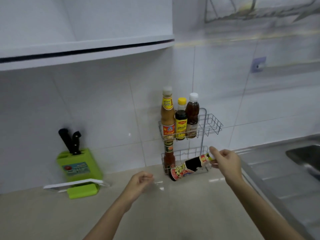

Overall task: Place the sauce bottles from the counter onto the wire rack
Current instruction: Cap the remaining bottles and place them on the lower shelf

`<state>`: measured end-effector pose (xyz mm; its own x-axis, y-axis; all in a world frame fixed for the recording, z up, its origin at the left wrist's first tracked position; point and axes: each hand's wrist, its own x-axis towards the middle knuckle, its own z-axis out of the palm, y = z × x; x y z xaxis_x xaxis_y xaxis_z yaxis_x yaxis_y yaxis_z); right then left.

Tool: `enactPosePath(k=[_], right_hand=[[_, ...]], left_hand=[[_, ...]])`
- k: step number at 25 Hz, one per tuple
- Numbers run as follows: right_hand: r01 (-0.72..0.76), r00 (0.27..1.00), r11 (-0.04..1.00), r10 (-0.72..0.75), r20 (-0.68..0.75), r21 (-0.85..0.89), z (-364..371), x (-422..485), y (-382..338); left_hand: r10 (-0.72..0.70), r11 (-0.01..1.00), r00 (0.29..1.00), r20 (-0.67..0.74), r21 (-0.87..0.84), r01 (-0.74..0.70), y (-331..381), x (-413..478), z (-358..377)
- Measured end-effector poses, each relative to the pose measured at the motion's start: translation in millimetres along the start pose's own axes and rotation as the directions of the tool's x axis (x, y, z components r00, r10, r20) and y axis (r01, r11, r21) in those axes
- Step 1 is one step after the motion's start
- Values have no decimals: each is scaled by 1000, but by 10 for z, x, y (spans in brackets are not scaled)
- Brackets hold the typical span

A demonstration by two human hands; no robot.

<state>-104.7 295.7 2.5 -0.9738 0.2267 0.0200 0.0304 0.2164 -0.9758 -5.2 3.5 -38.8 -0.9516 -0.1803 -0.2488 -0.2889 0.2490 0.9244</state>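
We see a two-tier wire rack (210, 126) standing against the tiled wall at the back of the counter (155, 213). On the top tier three bottles stand upright side by side: a tall tan sauce bottle (167, 116) with a pale cap at the left, a dark bottle with a yellow cap (181, 121) in the middle, and a brown bottle with a white cap (192, 116) at the right, all touching or nearly so. On the lower tier a red sauce bottle (168, 157) stands upright at the left end. Our right hand (225, 161) pinches the neck and cap end of a dark bottle with a red and gold label (187, 168); thumb and fingers are closed on it. That bottle is tilted steeply, cap up to the right, base down at the left, low by the front of the lower tier; we cannot tell whether the base rests on the counter or in the rack. Our left hand (141, 181) hangs over the counter left of the rack, fingers loosely curled, holding nothing. Far left a green knife block (80, 168) with two black-handled knives (71, 141) sits by the wall, a white board (76, 184) lying at its foot. A steel sink (304, 157) is at the right edge.
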Motion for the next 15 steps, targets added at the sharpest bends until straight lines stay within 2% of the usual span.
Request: enactPosePath(k=[5,9,12,15], right_hand=[[-48,982,993,66,-176,105,80,441,411],[-31,965,999,32,-262,10,241,617,522],[83,982,979,-111,-150,-185,437,670,358],[216,975,888,-220,37,-406,709,829,259]], left_hand=[[-125,990,992,-10,-73,124,-65,410,162],[-148,986,989,-15,-86,146,-65,696,373],[-141,989,989,-46,-44,139,-55,866,475],[-178,984,981,-77,-22,177,-118,1025,523]])
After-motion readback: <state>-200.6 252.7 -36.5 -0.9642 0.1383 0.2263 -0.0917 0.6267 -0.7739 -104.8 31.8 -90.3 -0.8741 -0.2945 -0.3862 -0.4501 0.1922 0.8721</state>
